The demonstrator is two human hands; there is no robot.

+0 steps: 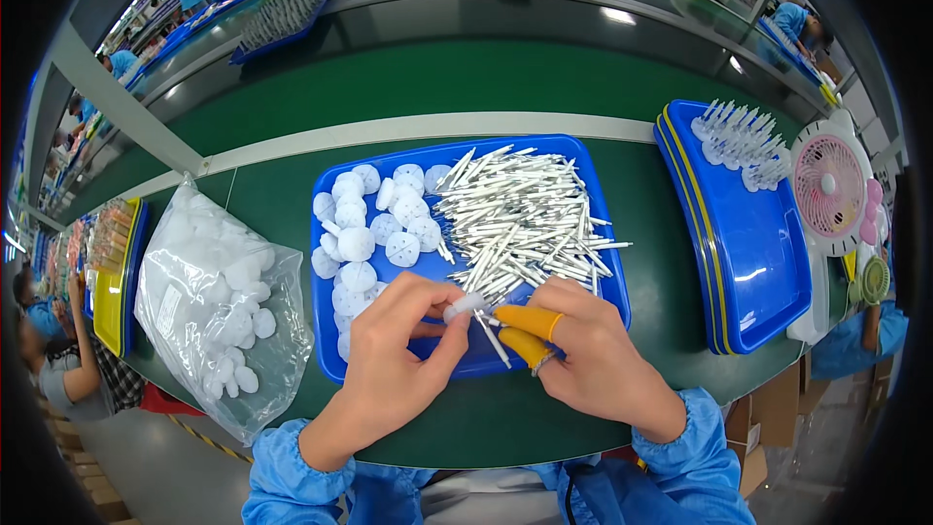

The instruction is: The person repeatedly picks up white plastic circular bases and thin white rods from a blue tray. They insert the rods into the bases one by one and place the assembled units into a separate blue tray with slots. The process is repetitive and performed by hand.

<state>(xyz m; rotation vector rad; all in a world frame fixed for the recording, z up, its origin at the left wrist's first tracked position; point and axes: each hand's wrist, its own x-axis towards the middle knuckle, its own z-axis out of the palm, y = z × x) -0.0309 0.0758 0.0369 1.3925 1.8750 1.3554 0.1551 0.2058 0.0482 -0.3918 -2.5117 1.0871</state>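
Between the thumb and fingers of my left hand (394, 350) is a small white plastic disc (465, 306), tipped on edge. My right hand (598, 350), with yellow finger cots on two fingers, pinches thin white sticks (494, 338) with grey tips against the disc; their exact number is partly hidden by the fingers. Both hands are over the near side of a blue tray (614, 294). In its left part lies a group of white discs with small holes (401, 249). A large heap of white sticks (525, 219) fills its right part.
Left of the tray lies a clear plastic bag (199, 282) of white discs. At right, stacked blue and yellow trays (768, 277) carry discs with upright sticks (743, 151), beside a pink fan (829, 180). A green conveyor belt (466, 78) runs beyond the table; co-workers sit farther off.
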